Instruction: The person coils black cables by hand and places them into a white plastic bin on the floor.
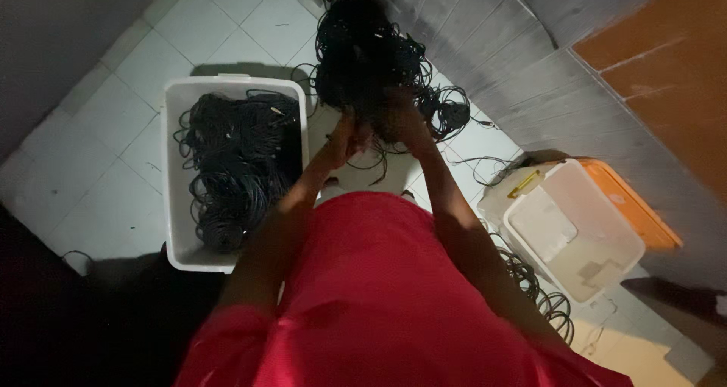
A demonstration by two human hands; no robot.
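Both my hands are raised in front of me, gripping a big tangled bundle of black cables point(363, 54) that hangs above the tiled floor. My left hand point(344, 141) holds the bundle's lower left edge. My right hand point(405, 122) grips its lower right part, partly buried in the wires. Loose loops of cable point(454, 114) trail from the bundle to the floor on the right. My red shirt point(379, 296) fills the lower middle of the view.
A white plastic bin point(176, 205) on the left holds several coils of black cable point(235, 167). On the right stands an empty white bin point(575, 235) with an orange lid point(636, 205) beside it. More cables point(538, 288) lie on the floor. A grey wall point(530, 61) runs behind.
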